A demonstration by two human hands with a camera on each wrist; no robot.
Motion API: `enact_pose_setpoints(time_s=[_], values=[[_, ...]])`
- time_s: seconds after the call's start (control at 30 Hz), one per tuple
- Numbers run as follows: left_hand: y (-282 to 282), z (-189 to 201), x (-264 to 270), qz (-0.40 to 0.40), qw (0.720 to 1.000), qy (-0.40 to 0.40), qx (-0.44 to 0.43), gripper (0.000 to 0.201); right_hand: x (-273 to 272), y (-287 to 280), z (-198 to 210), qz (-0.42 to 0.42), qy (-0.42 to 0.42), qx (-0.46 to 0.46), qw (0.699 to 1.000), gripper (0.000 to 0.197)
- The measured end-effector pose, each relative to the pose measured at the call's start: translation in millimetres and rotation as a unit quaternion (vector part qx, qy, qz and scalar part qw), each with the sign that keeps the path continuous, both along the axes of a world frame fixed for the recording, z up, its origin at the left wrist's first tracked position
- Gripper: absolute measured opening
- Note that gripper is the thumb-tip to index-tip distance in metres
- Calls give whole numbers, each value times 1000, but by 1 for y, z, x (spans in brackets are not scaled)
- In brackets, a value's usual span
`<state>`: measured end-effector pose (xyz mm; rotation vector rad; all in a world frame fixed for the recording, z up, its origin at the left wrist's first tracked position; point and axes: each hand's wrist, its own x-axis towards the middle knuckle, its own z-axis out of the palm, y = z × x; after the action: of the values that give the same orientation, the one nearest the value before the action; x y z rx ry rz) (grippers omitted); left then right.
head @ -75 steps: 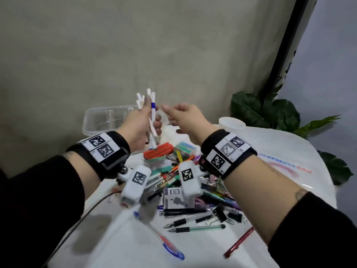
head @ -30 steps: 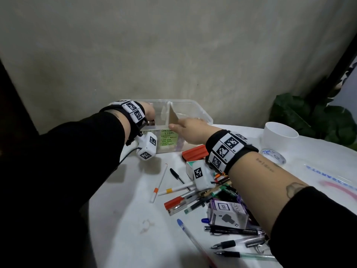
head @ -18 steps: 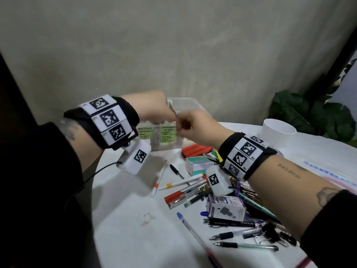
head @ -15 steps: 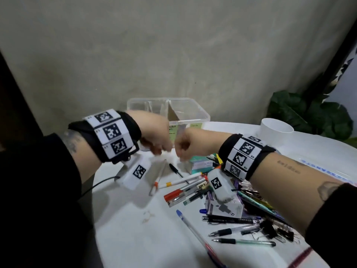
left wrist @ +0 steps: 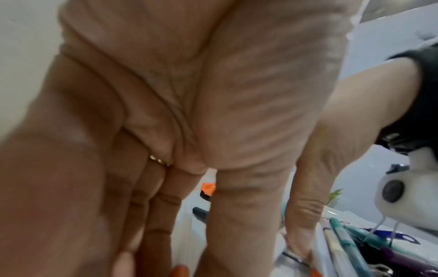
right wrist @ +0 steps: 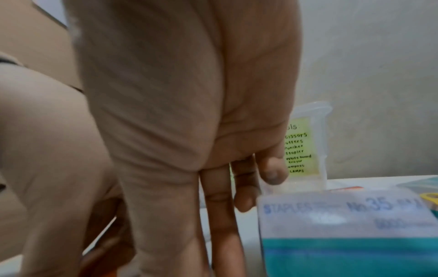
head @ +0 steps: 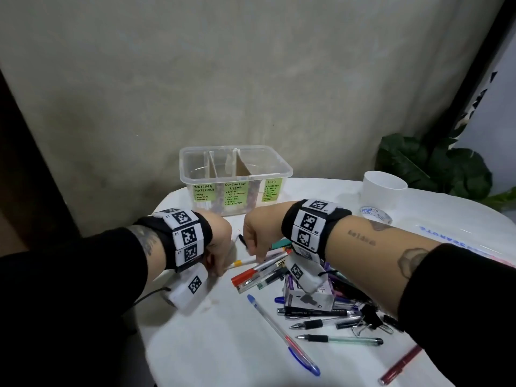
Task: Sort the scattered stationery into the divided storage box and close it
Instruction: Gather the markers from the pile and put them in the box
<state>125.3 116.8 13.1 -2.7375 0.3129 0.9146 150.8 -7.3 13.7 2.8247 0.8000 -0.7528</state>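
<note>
1. The white table (head: 223, 344) shows bare surface in front of the storage box (head: 236, 178), which stands open near its far edge.
2. Pens (head: 315, 311) lie heaped in front of the box, rightward.
3. The left hand (head: 219, 244) and right hand (head: 257, 236) point down between box and heap; fingers extended, whether they hold anything cannot be told.

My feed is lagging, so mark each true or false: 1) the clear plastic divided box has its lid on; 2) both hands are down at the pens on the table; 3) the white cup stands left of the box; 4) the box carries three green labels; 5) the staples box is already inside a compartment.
1) False: the clear plastic divided box is open, no lid on it.
2) True: left hand and right hand reach down to the scattered pens.
3) False: the white cup stands to its right.
4) True: three green labels.
5) False: the staples box lies on the white table.
</note>
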Motion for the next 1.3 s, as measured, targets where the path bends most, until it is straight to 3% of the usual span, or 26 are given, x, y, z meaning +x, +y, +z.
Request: enact_pose_setpoints(time_s=[0.17,0.23,0.3,0.4,0.43,0.5,0.6,0.67,0.73,0.77,0.8,0.83,0.87,0.97,1.03,1.1,1.3], values=[[3,-1,-5,5,998,-50,-37,19,-6,2,5,27,-44,-18,999,13],[12,4,-1,22,990,-97,-97,21,-7,-6,16,12,-79,30,996,6],[22,17,6,35,976,-134,-167,22,-6,-20,31,-21,-101,87,991,13],[35,44,17,56,938,-183,-290,21,-10,-47,56,-93,-105,177,974,15],[36,52,20,64,914,-208,-343,24,-15,-56,62,-122,-99,227,961,10],[33,60,21,89,837,-221,-493,27,-22,-67,67,-162,-102,341,920,12],[11,62,10,112,691,-123,-704,16,-37,-71,64,-200,-73,487,847,23],[-7,60,2,121,608,-47,-783,12,-54,-66,62,-205,4,578,790,15],[-23,56,-4,126,560,-21,-818,15,-68,-64,61,-218,94,654,718,13],[-29,53,-6,131,553,-25,-822,14,-74,-65,62,-232,117,673,692,13],[-33,49,-6,135,562,-34,-816,12,-77,-69,60,-251,124,676,682,12],[-36,44,-5,133,590,-51,-794,12,-79,-74,58,-272,119,663,687,11],[-38,38,-3,118,645,-78,-751,13,-79,-81,55,-293,95,626,716,9],[-34,14,3,-22,860,-134,-492,15,-75,-105,44,-316,-80,377,867,15],[-31,-2,0,-90,940,-119,-307,18,-75,-116,33,-295,-132,265,908,18],[-29,-14,-5,-115,971,-96,-184,27,-76,-119,23,-264,-123,229,929,13],[-26,-19,-7,-111,986,-74,-99,38,-69,-107,3,-188,-124,149,963,14]])
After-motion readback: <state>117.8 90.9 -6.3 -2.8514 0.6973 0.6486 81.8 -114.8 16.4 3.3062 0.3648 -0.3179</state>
